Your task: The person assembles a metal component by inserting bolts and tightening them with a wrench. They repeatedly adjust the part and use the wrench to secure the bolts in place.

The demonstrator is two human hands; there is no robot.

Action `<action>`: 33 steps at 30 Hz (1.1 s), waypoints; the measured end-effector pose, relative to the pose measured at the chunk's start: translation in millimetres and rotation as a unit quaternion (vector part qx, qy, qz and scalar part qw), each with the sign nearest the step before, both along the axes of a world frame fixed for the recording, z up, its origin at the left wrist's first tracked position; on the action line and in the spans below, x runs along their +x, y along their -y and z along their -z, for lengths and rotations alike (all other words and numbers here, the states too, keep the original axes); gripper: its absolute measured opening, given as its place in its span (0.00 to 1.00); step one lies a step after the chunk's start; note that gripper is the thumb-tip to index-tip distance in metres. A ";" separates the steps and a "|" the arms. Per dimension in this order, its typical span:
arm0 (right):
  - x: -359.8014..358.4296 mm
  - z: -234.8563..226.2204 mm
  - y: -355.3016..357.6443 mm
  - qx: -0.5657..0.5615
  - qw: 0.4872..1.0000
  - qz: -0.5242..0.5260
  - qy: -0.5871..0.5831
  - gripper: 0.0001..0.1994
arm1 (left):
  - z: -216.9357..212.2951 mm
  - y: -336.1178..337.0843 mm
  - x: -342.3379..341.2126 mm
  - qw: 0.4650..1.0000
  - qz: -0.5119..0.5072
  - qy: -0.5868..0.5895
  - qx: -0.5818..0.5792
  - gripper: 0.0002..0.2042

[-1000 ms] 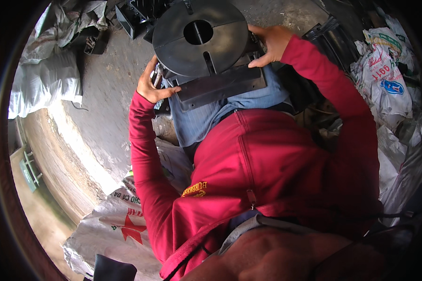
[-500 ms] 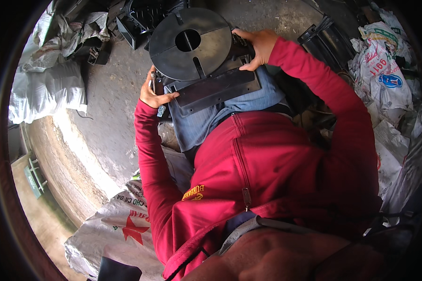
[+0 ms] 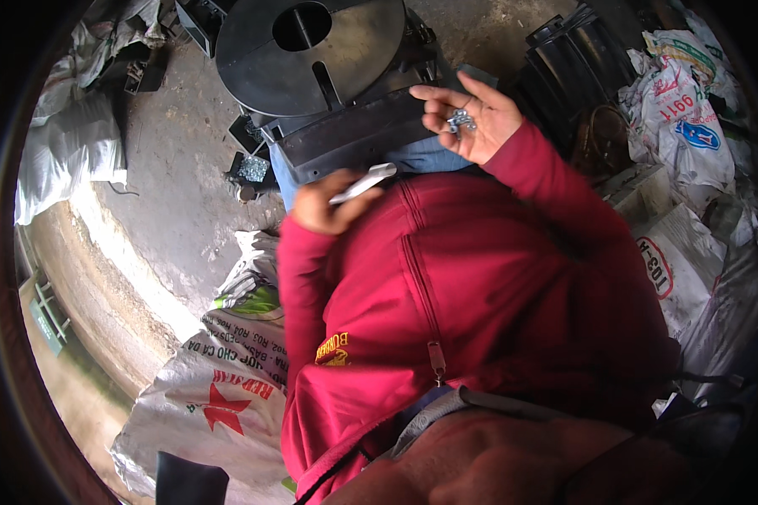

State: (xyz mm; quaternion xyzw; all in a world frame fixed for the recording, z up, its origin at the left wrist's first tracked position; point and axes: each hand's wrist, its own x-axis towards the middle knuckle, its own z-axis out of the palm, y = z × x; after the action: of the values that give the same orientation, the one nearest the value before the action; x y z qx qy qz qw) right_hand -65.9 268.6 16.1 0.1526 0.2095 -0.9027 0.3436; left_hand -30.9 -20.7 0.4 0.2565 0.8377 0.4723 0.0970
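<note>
Right of round black disc [image 3: 349,50]: silver metal fasteners [image 3: 461,122] cradled by right hand [image 3: 490,124], fingers loose | could be spilled by tilting | slender silver tool [image 3: 370,179] grasped by left hand [image 3: 324,206]

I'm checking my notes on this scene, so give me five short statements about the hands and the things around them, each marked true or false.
1. The right hand carries small shiny metal pieces. True.
2. The left hand is empty. False: it holds a silvery tool, blurred here.
3. The black disc has a round central hole. True.
4. Both hands grip the disc's rim. False: neither hand grips it.
5. The person's sleeves are blue. False: they are red.
</note>
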 end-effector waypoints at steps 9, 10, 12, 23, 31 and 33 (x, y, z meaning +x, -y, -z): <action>5.6 2.1 29.9 -0.136 0.990 -0.006 0.023 0.29 | -19.0 -41.8 -6.3 0.987 -0.014 -0.156 -0.027 0.11; 5.0 0.7 33.4 -0.150 0.989 -0.011 0.013 0.28 | -35.1 -43.6 -4.2 0.991 -0.092 -0.094 0.020 0.11; 5.9 -5.0 46.0 -0.130 0.991 -0.008 0.020 0.28 | -41.5 -49.3 -4.0 0.985 -0.149 -0.083 0.033 0.12; 15.6 -2.0 92.3 -0.030 0.998 0.035 -0.032 0.24 | -35.3 -47.7 -4.3 0.989 -0.129 -0.063 -0.021 0.12; 12.9 2.0 98.1 -0.052 0.997 -0.049 -0.013 0.23 | -38.4 -21.5 -8.4 0.979 -0.160 -0.118 -0.051 0.10; 11.0 -0.5 101.7 -0.058 0.997 -0.043 0.004 0.24 | -38.7 -20.2 -4.8 0.976 -0.206 -0.073 0.001 0.10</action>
State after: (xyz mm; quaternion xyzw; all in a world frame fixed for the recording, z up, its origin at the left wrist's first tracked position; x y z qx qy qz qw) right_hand -54.9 166.9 16.6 0.1270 0.1620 -0.8970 0.3912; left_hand -35.7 -0.4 39.1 0.1119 0.8769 0.4630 -0.0642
